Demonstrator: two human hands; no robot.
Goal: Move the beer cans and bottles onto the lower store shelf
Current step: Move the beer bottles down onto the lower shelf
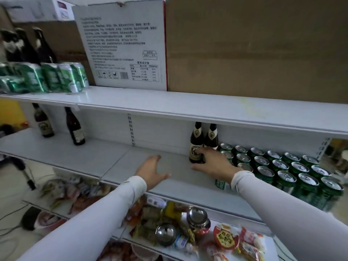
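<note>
On the lower shelf point(116, 162), two dark beer bottles point(195, 146) stand side by side next to a block of several green beer cans point(282, 170). My right hand point(214, 162) reaches to the front bottle, its index finger lying on the label and its thumb stretched out below the base. Left of it, my left hand point(152, 171) hovers just over the bare shelf with spread fingers and holds nothing. Two more dark bottles point(75, 129) stand further left on this shelf. On the upper shelf point(169, 102), green cans point(56, 76) and dark bottles point(43, 46) stand at far left.
A white printed carton point(124, 44) and a brown cardboard box point(254, 48) fill the upper shelf's middle and right. The shelf below holds snack packets and jars point(188, 227). Cables and a dark object lie on the floor at left.
</note>
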